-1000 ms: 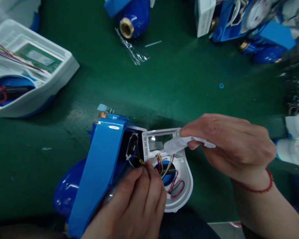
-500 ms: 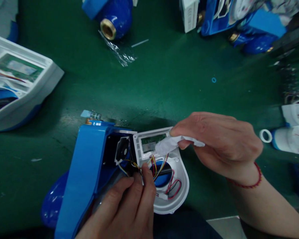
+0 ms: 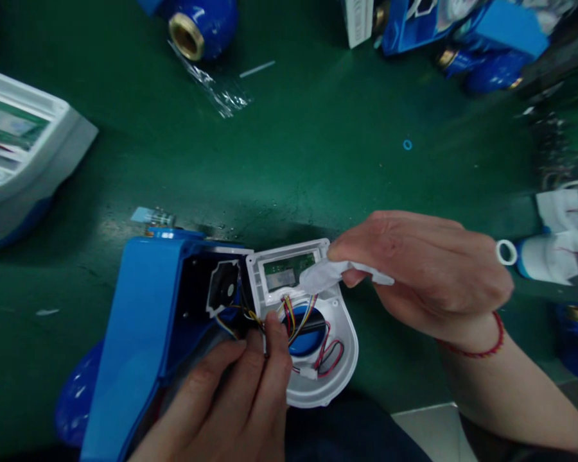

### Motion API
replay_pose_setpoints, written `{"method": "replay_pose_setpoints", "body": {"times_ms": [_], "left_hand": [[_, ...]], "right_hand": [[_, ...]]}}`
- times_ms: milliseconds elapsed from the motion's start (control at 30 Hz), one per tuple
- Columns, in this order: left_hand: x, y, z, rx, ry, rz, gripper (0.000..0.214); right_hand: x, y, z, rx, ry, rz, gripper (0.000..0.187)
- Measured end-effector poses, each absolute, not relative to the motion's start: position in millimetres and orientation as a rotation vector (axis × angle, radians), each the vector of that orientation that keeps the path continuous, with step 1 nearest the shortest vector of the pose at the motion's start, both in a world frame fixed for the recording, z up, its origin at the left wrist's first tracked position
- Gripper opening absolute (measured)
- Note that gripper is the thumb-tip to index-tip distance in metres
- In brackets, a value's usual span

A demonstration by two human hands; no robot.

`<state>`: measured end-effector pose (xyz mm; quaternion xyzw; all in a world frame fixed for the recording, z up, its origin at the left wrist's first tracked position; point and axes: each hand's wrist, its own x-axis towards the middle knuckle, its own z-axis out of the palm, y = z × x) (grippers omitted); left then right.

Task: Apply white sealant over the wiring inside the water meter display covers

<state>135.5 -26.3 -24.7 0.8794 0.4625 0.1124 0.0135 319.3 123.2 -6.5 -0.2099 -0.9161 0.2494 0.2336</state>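
Note:
A bright blue housing (image 3: pixel 130 333) lies at the lower left, its dark inside facing right. Hinged out beside it is a white cover (image 3: pixel 343 350), holding a green circuit board (image 3: pixel 296 264), a blue round part and thin coloured wires (image 3: pixel 296 321). My left hand (image 3: pixel 236 391) is at the joint between housing and cover, fingers closed around wires there; the fingertips partly hide them. Over the cover's upper right corner, my right hand (image 3: pixel 414 276) pinches a crumpled white cloth or tissue (image 3: pixel 322 276). One end of it reaches down by the board and wire plugs.
Another white-and-grey cover (image 3: pixel 52 154) lies at left. A blue valve body (image 3: pixel 207 29) with a brass opening and clear plastic film (image 3: pixel 216 90) are at the back. More blue units (image 3: pixel 501 38) stand back right. A white ring (image 3: pixel 505 252) and white-blue cylinder (image 3: pixel 544 256) lie at right.
The view has shifted, so the housing, cover and left hand appear slightly further left and higher. My right hand keeps the white cloth at the cover, with little visible movement.

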Motion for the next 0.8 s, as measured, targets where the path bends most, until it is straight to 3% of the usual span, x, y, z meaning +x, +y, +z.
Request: {"method": "replay_pose_setpoints", "body": {"times_ms": [800], "left_hand": [[139, -32, -27, 2.714, 1.454, 0.353, 0.037]], "right_hand": [[329, 126, 10, -0.536, -2.722, 0.370, 0.016]]}}
